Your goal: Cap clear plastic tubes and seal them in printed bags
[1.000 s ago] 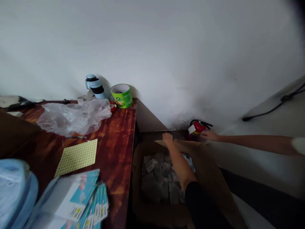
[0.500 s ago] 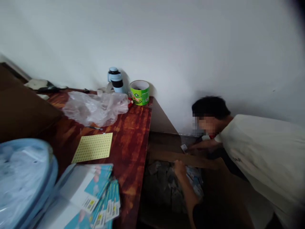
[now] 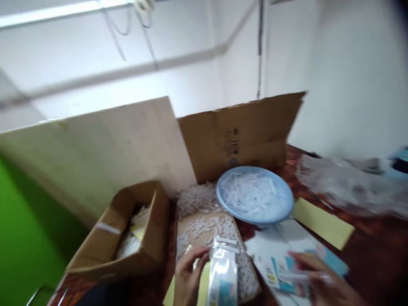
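Observation:
My left hand (image 3: 188, 274) is closed, thumb and forefinger pinching near the top left edge of a clear plastic bag (image 3: 223, 267) with a blue-and-white printed lower part. A yellow sheet (image 3: 204, 282) lies beside and partly behind the bag. At the right, my right hand (image 3: 325, 278) is blurred by motion, its fingers closed around a white stick-like piece (image 3: 296, 276). It is over several blue-and-white printed packets (image 3: 269, 248) on the table. Below the left hand is a cardboard sheet (image 3: 204, 223) strewn with small white pieces.
A light blue basin (image 3: 287, 208) full of white strips stands behind the packets. To the left is an open cardboard box (image 3: 159, 238) with scraps inside. A yellow sticker sheet (image 3: 323, 223) and crumpled clear plastic (image 3: 347, 182) lie at right. A cardboard panel (image 3: 242, 136) stands at the back.
The view has swung left, away from the co-worker and the floor box. Both my hands are now over the table, the left with a clear plastic bag.

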`<state>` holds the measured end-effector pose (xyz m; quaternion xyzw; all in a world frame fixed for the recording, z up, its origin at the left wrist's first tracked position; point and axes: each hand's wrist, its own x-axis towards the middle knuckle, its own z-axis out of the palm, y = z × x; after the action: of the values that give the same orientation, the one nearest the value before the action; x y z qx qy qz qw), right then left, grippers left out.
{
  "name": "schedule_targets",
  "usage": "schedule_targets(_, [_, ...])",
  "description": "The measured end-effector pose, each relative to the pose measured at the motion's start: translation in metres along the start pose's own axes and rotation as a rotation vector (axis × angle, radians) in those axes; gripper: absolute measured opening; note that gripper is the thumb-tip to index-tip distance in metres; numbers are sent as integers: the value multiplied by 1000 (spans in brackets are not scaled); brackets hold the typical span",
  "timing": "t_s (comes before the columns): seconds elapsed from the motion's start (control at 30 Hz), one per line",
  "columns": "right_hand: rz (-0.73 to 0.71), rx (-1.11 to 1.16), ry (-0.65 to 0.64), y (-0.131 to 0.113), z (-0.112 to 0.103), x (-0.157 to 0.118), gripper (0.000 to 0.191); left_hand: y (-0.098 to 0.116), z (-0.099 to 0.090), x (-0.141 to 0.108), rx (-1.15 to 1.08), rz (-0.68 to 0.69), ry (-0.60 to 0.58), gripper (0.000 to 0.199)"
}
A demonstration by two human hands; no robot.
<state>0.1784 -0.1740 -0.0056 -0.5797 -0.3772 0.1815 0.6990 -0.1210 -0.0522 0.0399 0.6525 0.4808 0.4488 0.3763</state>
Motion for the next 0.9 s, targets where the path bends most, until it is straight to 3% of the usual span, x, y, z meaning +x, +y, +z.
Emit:
schedule_targets(0.1, [150,167,-388,-27,98,-15,29,12,-6,-21,-71,102,52,26])
schedule_targets(0.17, [203,238,-451,-37,137,-30,30,15,-13,-32,-78,148,84,23])
schedule_targets(0.23, [224,263,-469,-39,156,-42,32,12,-19,-41,-76,154,107,21])
schedule_targets(0.4, [183,227,-521,-27,158,-49,30,-1,-18,-50,-97,104,143,21])
schedule_targets(0.5, [141,200,-595,-16,154,-50,29,-7,-12,-48,-111,89,104,19])
schedule_targets(0.67, [70,135,-481,-6,149,-52,38,-9,2,-40,-41,138,13,12])
schedule_targets(0.8, [10,68,-525,-3,146,-46,35,-4,14,-40,-69,112,31,13])
schedule_targets(0.9, [45,88,-513,-1,145,-36,33,1,13,-33,-56,63,13,16])
